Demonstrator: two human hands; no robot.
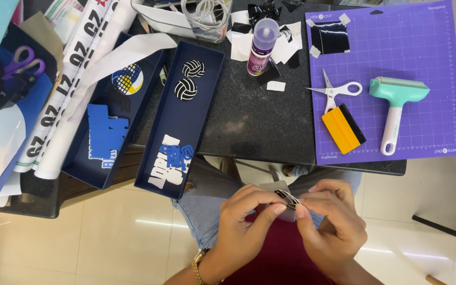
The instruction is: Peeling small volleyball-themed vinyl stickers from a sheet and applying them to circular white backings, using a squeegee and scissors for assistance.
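Both hands meet over my lap, below the table's edge. My left hand (pixel 243 221) and my right hand (pixel 331 221) pinch a small grey card piece with a black-and-white ball-patterned sticker (pixel 286 199) between their fingertips. A gold watch is on the left wrist. On the dark table above, a long navy tray (pixel 207 100) holds two black-and-white ball cutouts (pixel 189 79) and blue and white letter cutouts (pixel 172 164). A second navy tray (pixel 148 79) to its left holds blue cutouts and a round ball emblem.
A purple cutting mat (pixel 428 47) at the right carries white-handled scissors (pixel 336 91), a yellow-and-black scraper (pixel 343 128), a teal roller (pixel 397 103) and a taped black square. A glue bottle (pixel 262 45) stands at the centre back. Rolled number sheets, purple scissors and blue sheets crowd the left.
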